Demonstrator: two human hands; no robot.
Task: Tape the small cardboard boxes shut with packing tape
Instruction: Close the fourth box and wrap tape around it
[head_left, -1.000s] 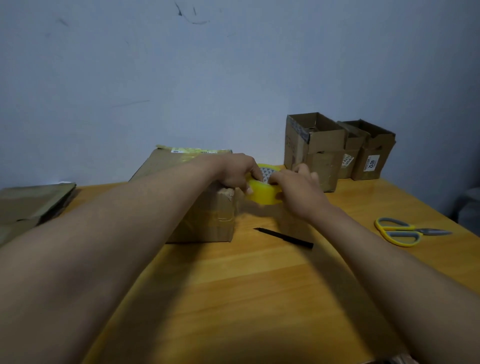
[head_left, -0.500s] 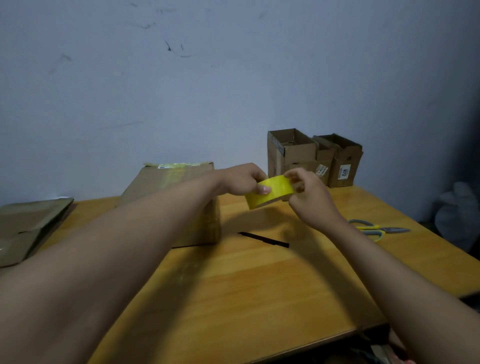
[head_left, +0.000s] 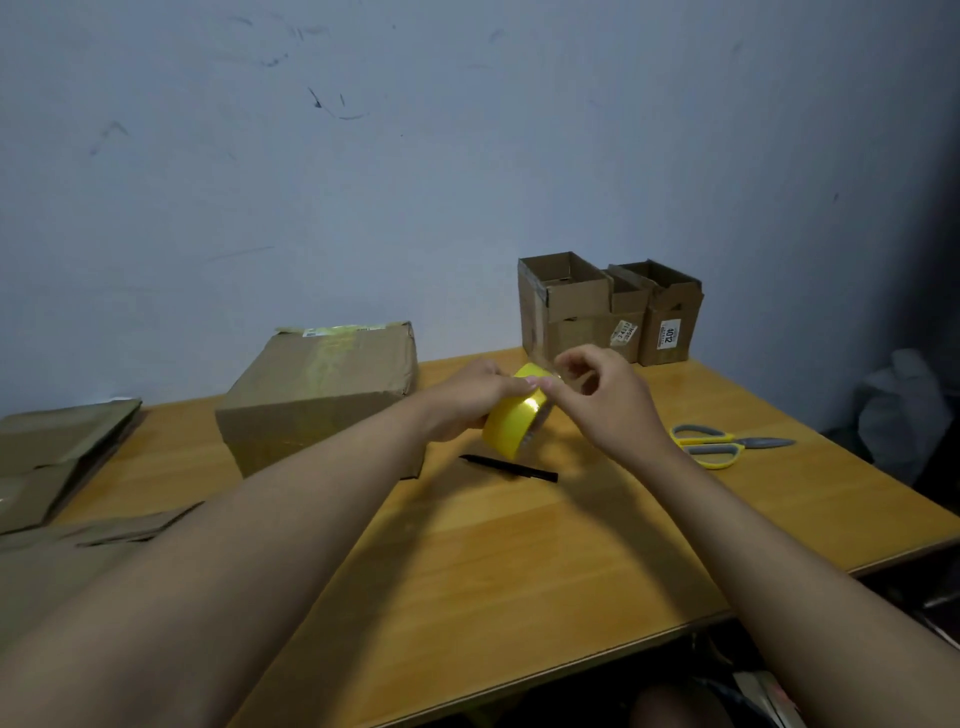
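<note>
Head view: left hand (head_left: 467, 397) grips yellow tape roll (head_left: 511, 423) above table (head_left: 519, 561); right hand (head_left: 605, 392) pinches at its free end. Roll prob. light, stiff; film thin, sticky — hold by rim. Small boxes (head_left: 608, 309) open at rear.

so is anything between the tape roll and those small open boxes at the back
Nothing visible. The yellow tape roll is held above the table by the left hand and right hand; the small open boxes stand just behind. The black pen and scissors lie off that path.
</note>
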